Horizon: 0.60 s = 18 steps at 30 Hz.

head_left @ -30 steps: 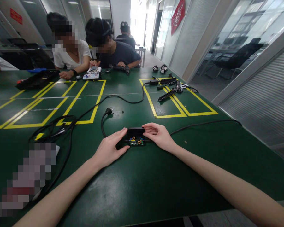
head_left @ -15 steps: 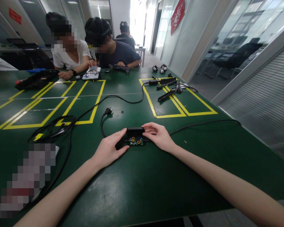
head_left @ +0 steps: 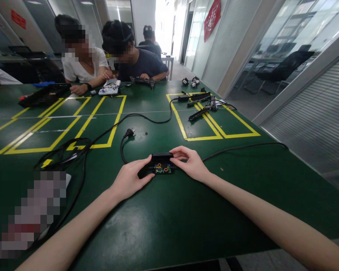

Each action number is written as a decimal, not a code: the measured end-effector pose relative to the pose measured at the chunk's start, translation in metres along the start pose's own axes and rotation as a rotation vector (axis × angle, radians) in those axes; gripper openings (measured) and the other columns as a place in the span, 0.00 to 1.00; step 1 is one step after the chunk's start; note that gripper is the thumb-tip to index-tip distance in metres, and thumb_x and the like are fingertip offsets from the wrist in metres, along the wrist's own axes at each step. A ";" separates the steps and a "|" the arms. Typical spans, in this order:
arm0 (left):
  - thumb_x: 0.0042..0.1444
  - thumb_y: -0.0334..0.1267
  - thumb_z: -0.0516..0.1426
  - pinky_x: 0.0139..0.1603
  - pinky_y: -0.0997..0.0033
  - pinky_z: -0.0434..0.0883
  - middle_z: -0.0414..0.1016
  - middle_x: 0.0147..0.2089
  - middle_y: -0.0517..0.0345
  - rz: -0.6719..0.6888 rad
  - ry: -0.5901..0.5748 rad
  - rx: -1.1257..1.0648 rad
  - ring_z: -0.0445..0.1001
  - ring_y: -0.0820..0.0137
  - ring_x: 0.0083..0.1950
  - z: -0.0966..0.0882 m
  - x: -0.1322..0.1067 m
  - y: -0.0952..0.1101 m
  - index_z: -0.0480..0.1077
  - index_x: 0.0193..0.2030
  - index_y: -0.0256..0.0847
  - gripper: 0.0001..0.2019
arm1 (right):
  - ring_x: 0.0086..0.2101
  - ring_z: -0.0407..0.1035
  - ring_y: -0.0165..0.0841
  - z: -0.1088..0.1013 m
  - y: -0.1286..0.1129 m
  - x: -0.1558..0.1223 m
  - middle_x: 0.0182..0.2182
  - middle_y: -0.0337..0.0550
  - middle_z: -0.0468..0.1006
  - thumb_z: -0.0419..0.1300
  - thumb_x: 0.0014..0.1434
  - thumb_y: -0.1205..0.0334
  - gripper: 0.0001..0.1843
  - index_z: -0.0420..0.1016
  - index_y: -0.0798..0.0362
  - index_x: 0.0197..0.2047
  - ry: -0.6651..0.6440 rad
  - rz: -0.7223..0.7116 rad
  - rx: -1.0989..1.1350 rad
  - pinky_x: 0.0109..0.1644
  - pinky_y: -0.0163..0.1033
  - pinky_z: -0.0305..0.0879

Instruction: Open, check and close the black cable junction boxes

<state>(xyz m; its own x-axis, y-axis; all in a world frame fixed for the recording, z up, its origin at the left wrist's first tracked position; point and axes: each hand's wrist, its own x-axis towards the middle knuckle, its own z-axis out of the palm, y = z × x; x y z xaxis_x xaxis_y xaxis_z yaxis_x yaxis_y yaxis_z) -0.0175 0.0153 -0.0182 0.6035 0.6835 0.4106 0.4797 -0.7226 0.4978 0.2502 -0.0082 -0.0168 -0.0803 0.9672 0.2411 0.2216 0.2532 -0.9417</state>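
In front of me on the green table, a power adapter's circuit board (head_left: 161, 170) with copper-coloured coils lies in its open black case. A black cover (head_left: 162, 156) stands tilted along the far side of the board, its inside partly hidden. My right hand (head_left: 190, 162) pinches the right end of this cover between thumb and fingers. My left hand (head_left: 131, 175) is curved around the left end of the adapter, fingertips at the cover and thumb at the near edge of the case. A black cable (head_left: 243, 146) runs off to the right; another, with a plug (head_left: 129, 133), curls out on the left.
Coiled black cables (head_left: 64, 154) and a blurred-out flat item (head_left: 31, 210) lie to the left. Tools and black parts (head_left: 199, 107) sit inside yellow tape at the far right. Across the table are two people, one with a power drill (head_left: 147, 81), near a white device (head_left: 109, 89).
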 end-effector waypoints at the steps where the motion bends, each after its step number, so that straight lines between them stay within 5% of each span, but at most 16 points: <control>1: 0.62 0.42 0.63 0.59 0.56 0.79 0.80 0.60 0.47 -0.007 0.004 -0.001 0.83 0.57 0.56 0.000 0.000 0.001 0.70 0.66 0.40 0.26 | 0.38 0.80 0.35 0.000 -0.002 0.000 0.38 0.44 0.84 0.67 0.59 0.58 0.11 0.79 0.52 0.45 -0.006 0.000 -0.011 0.46 0.42 0.80; 7: 0.62 0.38 0.64 0.53 0.60 0.80 0.84 0.50 0.53 -0.029 -0.032 -0.015 0.84 0.60 0.49 -0.004 0.004 0.007 0.74 0.53 0.43 0.13 | 0.37 0.77 0.35 -0.003 -0.012 -0.002 0.36 0.44 0.82 0.62 0.66 0.54 0.12 0.78 0.53 0.36 -0.076 -0.132 -0.113 0.43 0.40 0.78; 13: 0.60 0.36 0.63 0.50 0.59 0.80 0.83 0.48 0.52 0.009 -0.006 -0.002 0.83 0.60 0.47 -0.006 0.005 0.010 0.73 0.49 0.42 0.11 | 0.37 0.77 0.35 -0.005 -0.014 -0.003 0.36 0.45 0.81 0.62 0.66 0.58 0.10 0.78 0.52 0.35 -0.101 -0.255 -0.170 0.42 0.41 0.77; 18: 0.62 0.35 0.62 0.53 0.56 0.79 0.82 0.55 0.48 0.044 -0.022 -0.053 0.81 0.60 0.51 -0.006 0.006 0.011 0.72 0.40 0.42 0.03 | 0.36 0.78 0.36 -0.005 -0.015 -0.003 0.34 0.46 0.82 0.63 0.66 0.60 0.10 0.80 0.51 0.33 -0.112 -0.362 -0.305 0.43 0.43 0.76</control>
<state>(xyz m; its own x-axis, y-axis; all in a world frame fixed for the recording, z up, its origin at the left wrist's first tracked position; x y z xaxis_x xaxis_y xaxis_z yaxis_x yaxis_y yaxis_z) -0.0127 0.0120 -0.0063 0.6377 0.6482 0.4162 0.4180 -0.7450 0.5198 0.2522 -0.0150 -0.0019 -0.3054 0.8119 0.4976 0.4337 0.5838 -0.6864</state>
